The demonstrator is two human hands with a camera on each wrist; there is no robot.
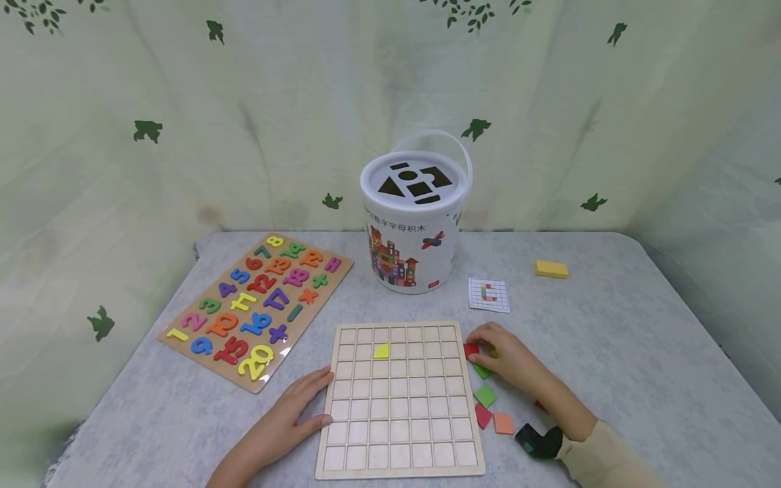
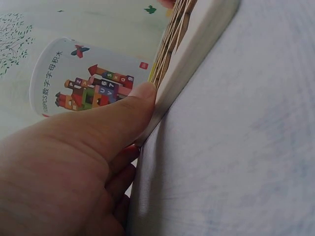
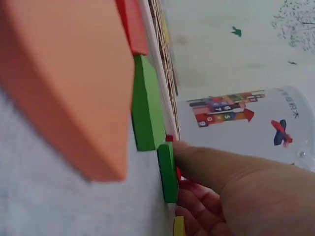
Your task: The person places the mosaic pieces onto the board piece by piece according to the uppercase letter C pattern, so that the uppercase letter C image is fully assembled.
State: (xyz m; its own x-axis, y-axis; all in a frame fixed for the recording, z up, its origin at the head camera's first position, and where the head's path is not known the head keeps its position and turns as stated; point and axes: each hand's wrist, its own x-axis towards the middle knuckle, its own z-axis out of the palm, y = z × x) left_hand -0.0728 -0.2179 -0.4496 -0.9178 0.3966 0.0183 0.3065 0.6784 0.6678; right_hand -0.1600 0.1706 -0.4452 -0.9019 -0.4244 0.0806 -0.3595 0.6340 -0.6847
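Table: grey mottled table (image 1: pixel 622 352), with a pale green leaf-print curtain (image 1: pixel 183 102) hanging behind its far edge and round its sides.
Number board: flat wooden number puzzle board with coloured numerals (image 1: pixel 259 308), lying askew near the table's left edge.
Grid board: square pale wooden grid board with rows of shallow cells (image 1: pixel 399 400), at the middle of the near edge; one yellow quarter-round tile (image 1: pixel 381 350) sits in a cell in its second row from the far side.
Bucket: white plastic bucket with a shape-sorter lid and a thin handle (image 1: pixel 415 224), standing beyond the grid board toward the far edge.
Left hand: left hand (image 1: pixel 293 413) lies flat with relaxed fingers on the table, thumb pressed against the grid board's left side; it holds nothing.
Right hand: right hand (image 1: pixel 506 359) rests just beside the grid board's right side, fingers curled over a small red tile (image 1: pixel 470 350); whether the tile is truly pinched, I cannot tell.
Loose tiles: green square tile (image 1: pixel 485 395), another red tile (image 1: pixel 483 415) and an orange tile (image 1: pixel 504 423) lie near the right wrist.
Card: small white pattern card (image 1: pixel 489 295), right of the bucket.
Block: yellow oblong block (image 1: pixel 552 269), toward the far right corner.
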